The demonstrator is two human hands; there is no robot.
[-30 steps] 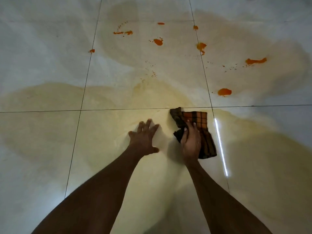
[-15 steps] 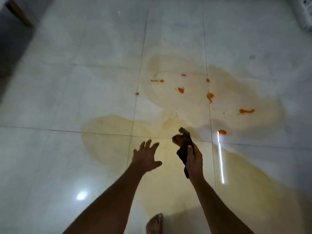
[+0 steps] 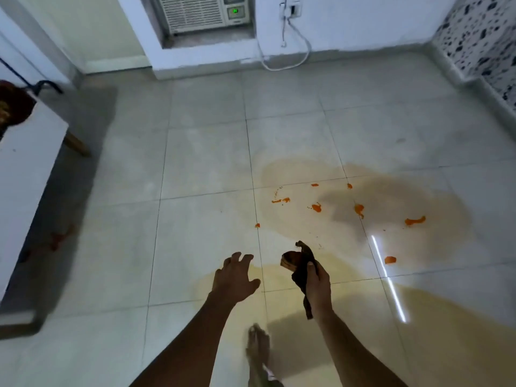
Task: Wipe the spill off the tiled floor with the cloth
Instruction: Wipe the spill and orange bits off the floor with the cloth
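Note:
A wide yellowish-brown spill (image 3: 435, 208) spreads over the pale tiled floor (image 3: 201, 163), dotted with several orange blobs (image 3: 415, 220). My right hand (image 3: 317, 283) is raised above the near edge of the spill and grips a dark checked cloth (image 3: 297, 261), bunched up and hanging clear of the floor. To its left my left hand (image 3: 234, 277) hovers with fingers spread, holding nothing. More spill lies at the near right (image 3: 452, 331).
A white bench or bed edge (image 3: 25, 169) with a wooden leg stands at the left. An air-conditioner unit (image 3: 201, 12) and a cable sit in the far wall. A speckled surface (image 3: 480, 37) is at the far right. My bare foot (image 3: 258, 347) shows below my hands.
I have risen from the floor, so the view is now much higher. The cloth, pressed flat on the tile a second ago, is lifted and bunched in my right hand; my left hand left the floor.

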